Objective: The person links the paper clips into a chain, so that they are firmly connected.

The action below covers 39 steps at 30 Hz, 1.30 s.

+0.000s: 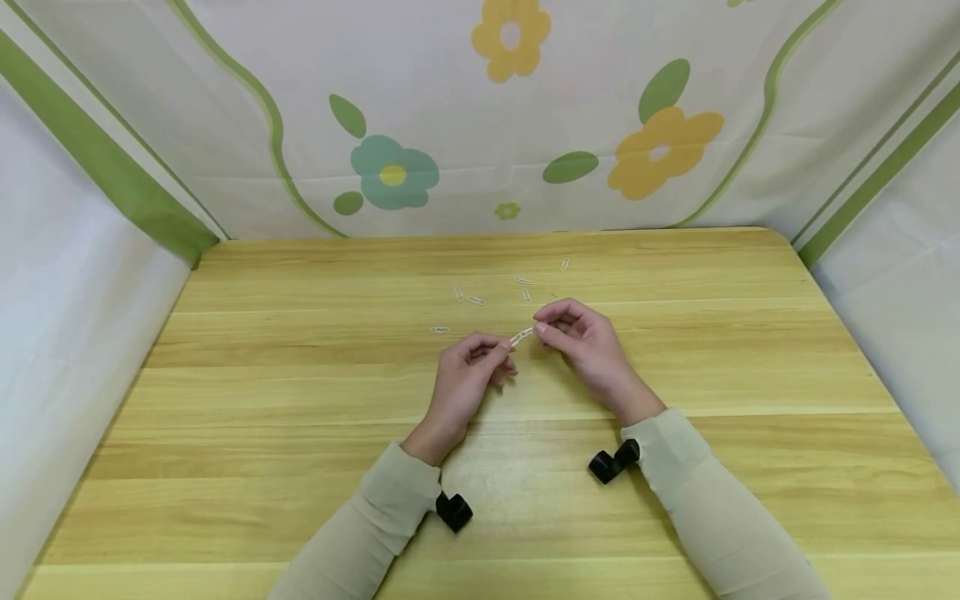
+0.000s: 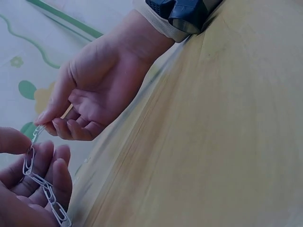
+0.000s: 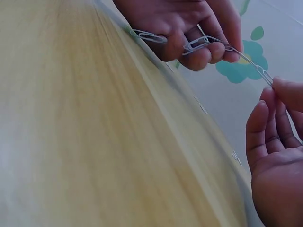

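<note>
A chain of linked white paper clips [image 1: 521, 336] stretches between the two hands above the table. My left hand [image 1: 467, 377] pinches one of its links between thumb and forefinger, and the rest of the chain [image 2: 49, 193] trails across that hand's other fingers. At the opposite end, my right hand [image 1: 592, 350] pinches the end clip between thumb and fingertip. In the right wrist view, the right hand [image 3: 279, 175] is at the right edge, with the left hand [image 3: 184, 28] above. Fingertips partly cover the clips they hold.
Several loose white paper clips lie beyond the hands, among them one paper clip [image 1: 440, 331] left of the left hand and another paper clip [image 1: 566, 264] near the back edge. The wooden table [image 1: 262, 433] meets a flower-patterned cloth [image 1: 465, 108] behind it.
</note>
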### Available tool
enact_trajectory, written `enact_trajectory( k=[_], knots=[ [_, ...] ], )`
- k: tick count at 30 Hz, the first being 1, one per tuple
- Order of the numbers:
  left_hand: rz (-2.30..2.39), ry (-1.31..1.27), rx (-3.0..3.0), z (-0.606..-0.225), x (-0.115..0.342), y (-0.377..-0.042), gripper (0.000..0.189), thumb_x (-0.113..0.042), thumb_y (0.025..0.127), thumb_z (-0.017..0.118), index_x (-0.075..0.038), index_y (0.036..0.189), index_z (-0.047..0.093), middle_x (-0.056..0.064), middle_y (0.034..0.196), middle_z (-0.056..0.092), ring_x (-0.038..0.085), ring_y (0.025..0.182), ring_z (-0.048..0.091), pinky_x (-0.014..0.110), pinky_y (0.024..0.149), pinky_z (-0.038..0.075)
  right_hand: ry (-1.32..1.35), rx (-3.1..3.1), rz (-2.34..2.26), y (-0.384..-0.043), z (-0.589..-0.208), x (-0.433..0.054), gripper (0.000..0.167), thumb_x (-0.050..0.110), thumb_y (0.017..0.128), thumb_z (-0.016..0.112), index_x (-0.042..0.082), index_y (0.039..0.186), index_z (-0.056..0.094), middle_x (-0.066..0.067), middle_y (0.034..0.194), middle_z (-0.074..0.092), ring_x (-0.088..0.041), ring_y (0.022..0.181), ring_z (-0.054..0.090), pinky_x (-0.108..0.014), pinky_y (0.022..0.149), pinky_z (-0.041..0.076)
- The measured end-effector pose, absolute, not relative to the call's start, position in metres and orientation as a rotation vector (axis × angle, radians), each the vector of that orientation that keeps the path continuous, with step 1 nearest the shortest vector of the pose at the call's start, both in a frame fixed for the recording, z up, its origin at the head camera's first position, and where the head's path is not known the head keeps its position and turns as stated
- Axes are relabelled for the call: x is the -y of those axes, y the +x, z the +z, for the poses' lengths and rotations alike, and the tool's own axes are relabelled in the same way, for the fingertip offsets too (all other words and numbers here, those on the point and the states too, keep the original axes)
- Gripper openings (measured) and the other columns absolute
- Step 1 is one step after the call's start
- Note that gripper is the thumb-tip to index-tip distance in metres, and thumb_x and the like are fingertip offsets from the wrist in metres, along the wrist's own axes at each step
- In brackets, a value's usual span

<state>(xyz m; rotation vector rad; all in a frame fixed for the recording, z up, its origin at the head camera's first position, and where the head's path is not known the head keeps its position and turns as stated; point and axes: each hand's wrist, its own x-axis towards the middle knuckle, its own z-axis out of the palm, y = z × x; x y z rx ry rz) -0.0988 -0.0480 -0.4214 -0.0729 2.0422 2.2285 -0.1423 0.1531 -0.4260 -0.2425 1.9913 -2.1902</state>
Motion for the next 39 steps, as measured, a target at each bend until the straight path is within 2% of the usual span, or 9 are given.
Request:
enact_trajectory(
  k=[3, 7, 10, 14, 19, 23, 29, 35, 39],
  knots=[
    [2.235, -0.045, -2.018, -0.422, 0.048, -0.098, 0.019, -0.012, 0.105, 0.069, 0.001, 0.118, 0.073, 0.021, 0.104, 0.079, 0.016, 0.083, 0.076, 0.027, 0.071, 0.06, -0.235, -1.956, -2.218, -0.143, -0.425, -0.153, 0.016, -0.003, 0.102, 0.068, 0.012, 0.107, 0.07, 0.003, 0.103, 0.071, -0.009, 0.088, 0.066, -0.022, 0.08, 0.06],
    [2.243, -0.021, -1.979, -0.422, 0.049, -0.098, 0.026, -0.009, 0.104, 0.069, 0.0, 0.129, 0.068, 0.022, 0.116, 0.078, 0.016, 0.084, 0.077, 0.027, 0.068, 0.06, -0.235, -1.941, -2.218, -0.142, -0.425, -0.153, 0.018, -0.004, 0.1, 0.07, 0.013, 0.104, 0.071, 0.003, 0.1, 0.072, -0.009, 0.086, 0.067, -0.022, 0.08, 0.06],
    [2.228, -0.008, -1.978, -0.422, 0.049, -0.097, 0.028, -0.011, 0.103, 0.072, -0.004, 0.129, 0.07, 0.02, 0.113, 0.078, 0.018, 0.083, 0.077, 0.028, 0.067, 0.06, -0.262, -1.944, -2.188, -0.141, -0.425, -0.153, 0.016, -0.003, 0.099, 0.072, 0.012, 0.103, 0.072, 0.003, 0.099, 0.072, -0.01, 0.085, 0.067, -0.022, 0.079, 0.06],
    [2.171, 0.018, -2.026, -0.42, 0.049, -0.096, 0.019, -0.017, 0.102, 0.076, -0.007, 0.118, 0.076, 0.023, 0.101, 0.077, 0.021, 0.081, 0.075, 0.029, 0.067, 0.059, -0.317, -1.978, -2.115, -0.138, -0.423, -0.151, 0.01, 0.002, 0.098, 0.076, 0.01, 0.103, 0.072, 0.001, 0.096, 0.073, -0.01, 0.081, 0.066, -0.022, 0.069, 0.054],
    [2.118, 0.058, -2.078, -0.42, 0.049, -0.096, 0.021, -0.019, 0.104, 0.073, 0.0, 0.111, 0.077, 0.028, 0.093, 0.074, 0.019, 0.072, 0.07, 0.025, 0.059, 0.054, -0.312, -1.971, -2.105, -0.137, -0.423, -0.15, 0.008, 0.005, 0.098, 0.078, 0.008, 0.103, 0.072, -0.002, 0.096, 0.074, -0.011, 0.082, 0.067, -0.023, 0.071, 0.056],
    [2.147, 0.017, -2.059, -0.42, 0.05, -0.097, 0.022, -0.019, 0.106, 0.071, 0.001, 0.112, 0.075, 0.023, 0.086, 0.071, 0.016, 0.064, 0.068, 0.024, 0.055, 0.05, -0.27, -2.023, -2.074, -0.14, -0.425, -0.151, 0.009, 0.005, 0.099, 0.076, 0.005, 0.107, 0.071, -0.003, 0.1, 0.075, -0.013, 0.086, 0.07, -0.025, 0.078, 0.061],
    [2.289, -0.127, -2.067, -0.416, 0.08, -0.101, 0.025, -0.02, 0.109, 0.066, 0.003, 0.119, 0.067, 0.006, 0.08, 0.073, 0.013, 0.049, 0.061, 0.024, 0.045, 0.048, -0.195, -2.124, -1.884, -0.148, -0.429, -0.134, 0.021, 0.009, 0.101, 0.075, 0.001, 0.12, 0.072, -0.01, 0.108, 0.076, -0.018, 0.093, 0.073, -0.029, 0.084, 0.064],
    [2.406, -0.382, -2.059, -0.413, 0.128, -0.101, 0.022, -0.019, 0.111, 0.061, 0.0, 0.123, 0.063, 0.002, 0.082, 0.075, 0.01, 0.045, 0.058, 0.021, 0.041, 0.045, -0.346, -2.34, -1.571, -0.16, -0.424, -0.098, 0.019, 0.017, 0.101, 0.077, 0.012, 0.119, 0.076, -0.008, 0.109, 0.076, -0.02, 0.095, 0.071, -0.032, 0.079, 0.061],
    [2.42, -0.501, -2.064, -0.415, 0.152, -0.101, 0.024, -0.023, 0.112, 0.059, -0.002, 0.124, 0.06, -0.001, 0.081, 0.075, 0.008, 0.044, 0.056, 0.02, 0.04, 0.042, -0.467, -2.45, -1.414, -0.171, -0.42, -0.072, 0.02, 0.018, 0.1, 0.077, 0.011, 0.119, 0.075, -0.005, 0.107, 0.076, -0.019, 0.094, 0.069, -0.032, 0.081, 0.059]
  ],
)
